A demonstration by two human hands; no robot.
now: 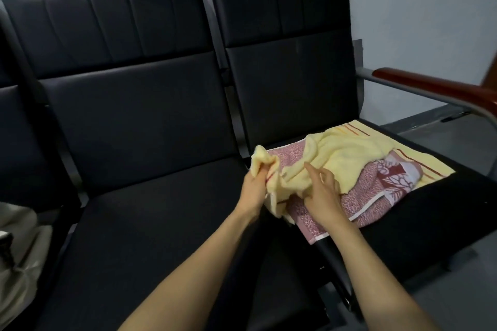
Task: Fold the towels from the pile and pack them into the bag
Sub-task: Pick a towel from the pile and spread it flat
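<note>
A pile of towels lies on the right black seat [419, 212]. On top is a crumpled pale yellow towel [341, 153], over a pink patterned towel [365, 196]; another yellow striped towel [427, 166] lies flat underneath. My left hand [252, 188] grips a bunched corner of the pale yellow towel, lifted at the pile's left edge. My right hand [321, 193] rests on the same towel close beside it, index finger stretched out, lower fingers hidden in the cloth. A beige bag [18, 258] sits at the far left edge, partly out of frame.
The black middle seat [150, 236] lies between the pile and the bag. A wooden armrest on a grey metal frame [435, 86] borders the right seat. Seat backs and a pale wall rise behind.
</note>
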